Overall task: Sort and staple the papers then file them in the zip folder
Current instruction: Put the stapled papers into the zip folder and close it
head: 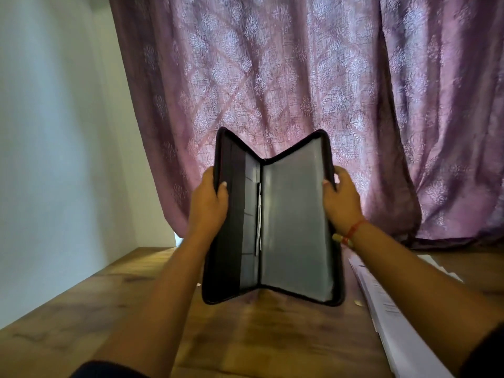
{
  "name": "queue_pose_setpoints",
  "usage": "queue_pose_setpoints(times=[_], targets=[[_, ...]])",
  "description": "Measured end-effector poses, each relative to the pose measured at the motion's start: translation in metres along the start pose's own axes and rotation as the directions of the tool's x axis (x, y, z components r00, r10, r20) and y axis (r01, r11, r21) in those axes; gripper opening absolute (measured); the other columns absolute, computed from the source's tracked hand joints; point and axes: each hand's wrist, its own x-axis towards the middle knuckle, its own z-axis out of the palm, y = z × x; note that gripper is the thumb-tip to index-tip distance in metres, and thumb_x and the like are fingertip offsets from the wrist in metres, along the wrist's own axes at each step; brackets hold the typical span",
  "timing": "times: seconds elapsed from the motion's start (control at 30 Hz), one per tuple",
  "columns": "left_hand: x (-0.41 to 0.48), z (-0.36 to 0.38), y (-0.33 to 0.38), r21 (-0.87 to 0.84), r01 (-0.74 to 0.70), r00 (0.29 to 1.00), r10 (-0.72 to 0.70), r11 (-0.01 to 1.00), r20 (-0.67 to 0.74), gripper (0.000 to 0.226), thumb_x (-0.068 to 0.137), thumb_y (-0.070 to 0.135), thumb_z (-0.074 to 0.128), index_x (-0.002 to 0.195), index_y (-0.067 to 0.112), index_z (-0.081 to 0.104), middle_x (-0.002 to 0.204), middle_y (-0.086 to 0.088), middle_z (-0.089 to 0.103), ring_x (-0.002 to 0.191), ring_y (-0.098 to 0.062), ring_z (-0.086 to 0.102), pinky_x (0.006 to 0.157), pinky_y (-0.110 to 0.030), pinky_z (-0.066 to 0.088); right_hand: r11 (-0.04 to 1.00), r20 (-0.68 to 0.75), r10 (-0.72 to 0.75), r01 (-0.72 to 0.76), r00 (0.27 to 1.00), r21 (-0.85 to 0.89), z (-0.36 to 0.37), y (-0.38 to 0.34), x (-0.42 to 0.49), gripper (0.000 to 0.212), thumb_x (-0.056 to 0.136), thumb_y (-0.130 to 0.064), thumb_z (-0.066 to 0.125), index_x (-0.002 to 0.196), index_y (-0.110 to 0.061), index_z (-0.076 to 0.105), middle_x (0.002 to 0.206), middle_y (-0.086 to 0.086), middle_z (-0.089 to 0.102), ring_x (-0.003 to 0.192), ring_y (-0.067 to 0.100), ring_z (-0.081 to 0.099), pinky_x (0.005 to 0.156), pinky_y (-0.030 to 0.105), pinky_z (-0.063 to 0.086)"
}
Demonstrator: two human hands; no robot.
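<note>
A dark zip folder (pixel 296 214) stands upright and spread wide like a book over the wooden table (pixel 81 309), its inside facing me. Clear plastic sleeves fill its right half; the left half has dark pockets and a pen loop near the spine. My left hand (pixel 208 205) grips the folder's left cover edge, thumb on the inside. My right hand (pixel 342 200) grips the right cover edge the same way. A stack of white printed papers (pixel 387 309) lies flat on the table to the right, partly under my right forearm.
A purple patterned curtain (pixel 300 77) hangs right behind the table. A pale wall (pixel 54 132) stands on the left. A small paper scrap (pixel 357 302) lies on the wood near the papers.
</note>
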Motion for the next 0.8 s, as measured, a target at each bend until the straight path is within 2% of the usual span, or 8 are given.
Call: queue_pose_setpoints(times=[0.07, 0.17, 0.27, 0.33, 0.4, 0.5, 0.67, 0.8], targets=[[0.017, -0.015, -0.005, 0.06, 0.018, 0.999, -0.02, 0.998, 0.028, 0.033, 0.102, 0.012, 0.056, 0.134, 0.005, 0.054, 0.106, -0.001, 0.059, 0.092, -0.016, 0.055, 0.073, -0.015, 0.037, 0.997, -0.012, 0.035, -0.036, 0.999, -0.072, -0.021, 0.003, 0.019, 0.032, 0.097, -0.016, 0.052, 0.128, -0.022, 0.054, 0.097, 0.006, 0.065, 0.082, 0.022, 0.06, 0.069, 0.023, 0.04], [0.035, -0.026, -0.026, 0.202, 0.081, 0.986, -0.108, 0.976, 0.124, 0.032, 0.1, 0.018, 0.061, 0.128, 0.003, 0.057, 0.112, -0.013, 0.065, 0.098, -0.028, 0.06, 0.082, -0.031, 0.047, 0.976, 0.073, 0.144, -0.13, 0.987, -0.174, -0.045, 0.021, 0.038, 0.029, 0.094, -0.014, 0.056, 0.123, -0.015, 0.06, 0.096, 0.011, 0.065, 0.077, 0.023, 0.059, 0.069, 0.025, 0.042], [0.038, -0.028, -0.05, 0.352, 0.043, 0.965, -0.13, 0.935, 0.227, 0.027, 0.099, 0.016, 0.06, 0.12, -0.001, 0.061, 0.113, -0.021, 0.067, 0.103, -0.039, 0.062, 0.09, -0.046, 0.051, 0.922, 0.146, 0.236, -0.174, 0.961, -0.344, -0.06, 0.04, 0.041, 0.024, 0.093, -0.008, 0.058, 0.113, 0.001, 0.066, 0.096, 0.014, 0.063, 0.084, 0.023, 0.058, 0.063, 0.024, 0.043], [0.035, -0.028, -0.064, 0.458, 0.007, 0.948, -0.152, 0.889, 0.28, 0.026, 0.101, 0.012, 0.055, 0.12, -0.004, 0.063, 0.117, -0.025, 0.066, 0.108, -0.042, 0.061, 0.095, -0.046, 0.048, 0.89, 0.167, 0.298, -0.21, 0.94, -0.406, -0.066, 0.05, 0.035, 0.021, 0.094, -0.004, 0.057, 0.11, 0.005, 0.066, 0.093, 0.013, 0.061, 0.076, 0.023, 0.057, 0.05, 0.021, 0.042], [0.029, -0.027, -0.079, 0.571, 0.012, 0.904, -0.252, 0.821, 0.344, 0.031, 0.104, 0.013, 0.049, 0.128, -0.003, 0.06, 0.127, -0.025, 0.061, 0.117, -0.041, 0.058, 0.1, -0.044, 0.043, 0.864, 0.179, 0.355, -0.25, 0.917, -0.437, -0.069, 0.059, 0.029, 0.021, 0.094, -0.003, 0.055, 0.109, 0.008, 0.065, 0.093, 0.016, 0.063, 0.074, 0.025, 0.057, 0.051, 0.022, 0.044], [0.01, -0.019, -0.104, 0.699, -0.122, 0.831, -0.312, 0.705, 0.461, 0.031, 0.102, 0.017, 0.052, 0.129, 0.002, 0.058, 0.131, -0.021, 0.056, 0.121, -0.038, 0.055, 0.101, -0.044, 0.045, 0.8, 0.225, 0.439, -0.265, 0.87, -0.538, -0.064, 0.077, 0.024, 0.024, 0.094, -0.007, 0.056, 0.111, 0.007, 0.066, 0.102, 0.022, 0.066, 0.086, 0.03, 0.061, 0.071, 0.028, 0.045], [-0.036, 0.007, -0.124, 0.781, -0.373, 0.781, -0.285, 0.5, 0.556, 0.046, 0.097, 0.046, 0.056, 0.131, 0.015, 0.056, 0.147, -0.01, 0.047, 0.131, -0.034, 0.046, 0.101, -0.043, 0.043, 0.707, 0.244, 0.531, -0.265, 0.811, -0.656, -0.056, 0.11, 0.002, 0.022, 0.092, -0.005, 0.056, 0.104, 0.011, 0.065, 0.106, 0.026, 0.066, 0.086, 0.031, 0.059, 0.069, 0.028, 0.043], [-0.069, 0.038, -0.128, 0.62, -0.527, 0.636, -0.213, 0.581, 0.742, 0.067, 0.097, 0.063, 0.041, 0.146, 0.018, 0.048, 0.164, -0.006, 0.028, 0.147, -0.029, 0.03, 0.115, -0.042, 0.032, 0.713, 0.215, 0.547, -0.316, 0.809, -0.626, -0.051, 0.123, -0.017, 0.016, 0.093, -0.003, 0.052, 0.096, 0.008, 0.063, 0.093, 0.024, 0.063, 0.077, 0.028, 0.055, 0.055, 0.027, 0.038]])
